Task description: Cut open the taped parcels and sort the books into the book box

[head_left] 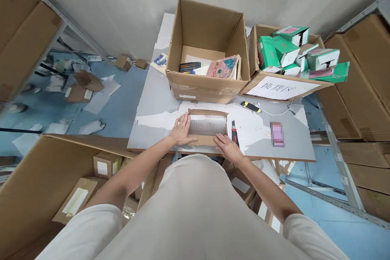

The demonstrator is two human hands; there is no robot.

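Note:
A small cardboard box (204,140) lies at the table's front edge with its flaps folded out. Inside it sits a greyish item in clear wrapping (207,124); what the wrapping covers I cannot make out. My left hand (182,131) rests on the box's left end, fingers stretched along the side and thumb on the near flap. At the right end of the near flap lies my right hand (228,147), flat with its fingers out. Just beyond it, a red and black box cutter (234,133) is on the table.
A large open carton (207,87) holding books stands behind. Right of it, another carton (283,88) is heaped with green boxes (285,50). A yellow and black cutter (250,106) and a pink blurred item (277,134) lie on the table (152,126). Shelves with cartons flank both sides.

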